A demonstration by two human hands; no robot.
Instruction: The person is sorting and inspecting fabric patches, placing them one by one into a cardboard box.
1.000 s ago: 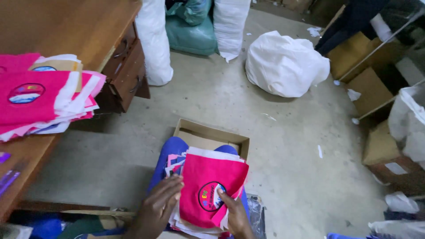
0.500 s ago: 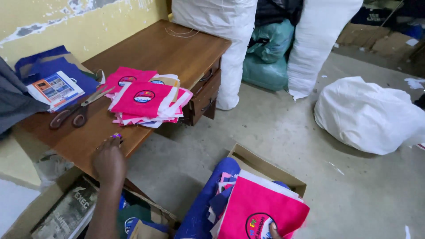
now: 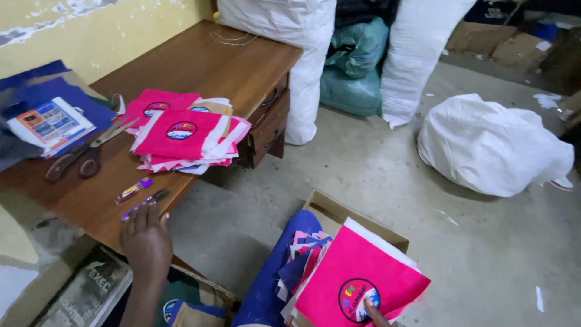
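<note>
As the left hand [image 3: 147,242] reached over the near edge of the wooden desk [image 3: 200,60], its fingers [image 3: 140,218] lay stretched and close together, holding nothing, their tips touching a purple pen [image 3: 145,204] that rested on the wood. A second purple pen [image 3: 134,191] lay just beyond those fingers, and farther off from them sat a fanned stack of pink and white cloth pieces [image 3: 184,140], the top one bearing a round emblem. Beyond the fingers and to their left lay scissors [image 3: 85,157] with brown handles, beside a printed booklet [image 3: 51,124] on blue cloth. Only a fingertip or two of the right hand [image 3: 376,312] showed at the bottom edge, pressed on a pink cloth piece [image 3: 357,281] with a round emblem atop a low pile; whether those fingers pinched it could not be told. That pile stood over an open cardboard box [image 3: 339,212] on the concrete floor [image 3: 375,163], well to the right of the left fingers. White sacks [image 3: 493,145] lay farther off.
</note>
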